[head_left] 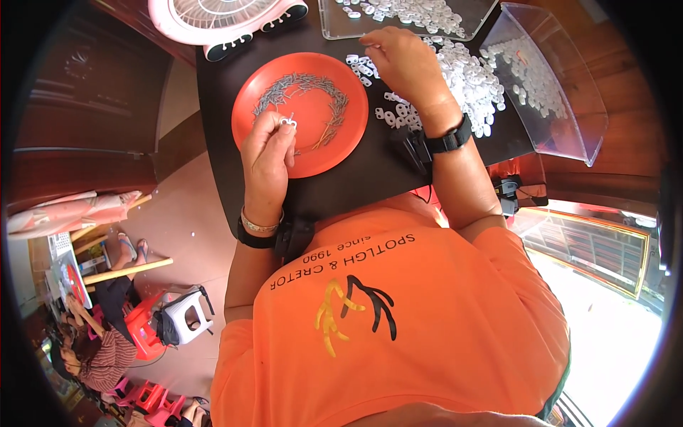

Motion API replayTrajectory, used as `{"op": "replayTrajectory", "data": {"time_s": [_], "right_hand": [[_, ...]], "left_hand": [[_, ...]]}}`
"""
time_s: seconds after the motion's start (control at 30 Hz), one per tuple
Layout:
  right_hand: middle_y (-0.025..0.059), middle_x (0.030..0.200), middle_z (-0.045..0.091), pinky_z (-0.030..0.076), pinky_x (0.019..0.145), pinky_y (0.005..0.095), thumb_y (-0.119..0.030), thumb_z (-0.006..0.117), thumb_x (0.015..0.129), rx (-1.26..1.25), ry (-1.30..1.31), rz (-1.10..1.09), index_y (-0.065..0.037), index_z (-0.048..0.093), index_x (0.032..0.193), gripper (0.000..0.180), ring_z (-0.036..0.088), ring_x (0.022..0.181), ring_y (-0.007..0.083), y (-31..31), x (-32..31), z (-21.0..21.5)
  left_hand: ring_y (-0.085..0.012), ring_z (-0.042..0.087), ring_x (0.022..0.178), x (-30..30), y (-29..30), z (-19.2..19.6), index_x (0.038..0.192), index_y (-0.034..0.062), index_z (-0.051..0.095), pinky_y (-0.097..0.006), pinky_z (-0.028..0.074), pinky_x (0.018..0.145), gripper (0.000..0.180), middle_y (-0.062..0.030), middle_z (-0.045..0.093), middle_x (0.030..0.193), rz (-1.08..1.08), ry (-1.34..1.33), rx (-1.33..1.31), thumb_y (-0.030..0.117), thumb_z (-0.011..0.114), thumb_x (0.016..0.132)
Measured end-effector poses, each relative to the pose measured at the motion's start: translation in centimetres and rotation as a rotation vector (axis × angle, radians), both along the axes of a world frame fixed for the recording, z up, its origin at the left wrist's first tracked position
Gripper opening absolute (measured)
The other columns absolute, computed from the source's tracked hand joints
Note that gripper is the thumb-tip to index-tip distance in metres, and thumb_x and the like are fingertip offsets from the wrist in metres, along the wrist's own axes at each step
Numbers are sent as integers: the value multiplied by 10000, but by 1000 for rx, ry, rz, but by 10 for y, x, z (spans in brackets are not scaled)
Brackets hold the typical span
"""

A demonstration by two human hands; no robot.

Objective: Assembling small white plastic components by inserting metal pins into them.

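Note:
My left hand [265, 160] is closed in a pinch over the near left side of a round orange plate [307, 165]. Between its thumb and finger sits a small white plastic piece [288, 122] with holes; a thin grey bit shows at its top. Short grey nails [299, 80] lie in a ring on the plate. My right hand [411, 67] hovers above loose white plastic pieces [466, 85], its fingers loosely bent toward the left and apart. I see nothing in it, though its palm is hidden.
A clear tray [331, 32] of white pieces lies at the table's far side, and a clear bin [569, 135] holds more at the right. A pink fan [220, 14] stands far left. Stools [146, 327] and a seated person [99, 349] are at lower left.

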State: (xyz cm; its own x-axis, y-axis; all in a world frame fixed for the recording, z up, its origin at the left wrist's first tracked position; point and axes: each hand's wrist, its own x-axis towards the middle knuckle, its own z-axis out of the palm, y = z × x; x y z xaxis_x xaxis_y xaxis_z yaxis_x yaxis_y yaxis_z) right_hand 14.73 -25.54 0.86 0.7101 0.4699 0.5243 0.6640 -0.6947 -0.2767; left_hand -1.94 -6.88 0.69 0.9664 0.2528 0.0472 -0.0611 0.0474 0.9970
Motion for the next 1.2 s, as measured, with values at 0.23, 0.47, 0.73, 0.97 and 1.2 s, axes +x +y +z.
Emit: {"op": "replayTrajectory", "data": {"time_s": [0.23, 0.47, 0.73, 0.97, 1.2], "right_hand": [[95, 819, 692, 502, 635, 301, -235, 660, 838, 253, 110, -56, -95, 695, 970, 196, 662, 691, 202, 1, -20, 57], [167, 791, 664, 506, 620, 359, -133, 643, 809, 283, 19, 14, -7, 675, 856, 138, 652, 710, 310, -4, -23, 87], [101, 773, 667, 474, 623, 297, -224, 657, 831, -210, 192, 93, -72, 687, 946, 193, 624, 671, 188, -57, -23, 70], [81, 785, 662, 482, 696, 394, -231, 641, 761, -370, 373, 72, -111, 680, 879, 173, 629, 793, 274, -82, -38, 49], [81, 848, 641, 491, 713, 369, -221, 632, 782, -444, 143, 109, -103, 671, 937, 199, 625, 805, 260, -82, -19, 21]], "left_hand": [[-34, 359, 534, -1, 1, -1, 775, 44, 494, -204, 327, 512, 148, 33, 418, 631, -33, -52, -42, 103, 486, 911], [-37, 360, 537, 0, 1, -3, 768, 37, 490, -201, 301, 498, 145, 30, 413, 621, -32, -83, -75, 88, 486, 903], [-38, 356, 533, -3, 3, -2, 762, 39, 489, -204, 301, 497, 148, 27, 416, 614, -26, -94, -60, 100, 489, 897], [-40, 355, 529, -2, 4, 0, 759, 40, 489, -205, 304, 500, 150, 28, 412, 608, -42, -77, -62, 104, 488, 895], [-44, 360, 528, -1, 2, 2, 752, 41, 486, -210, 311, 509, 152, 26, 414, 604, -27, -60, -37, 101, 486, 891]]}}
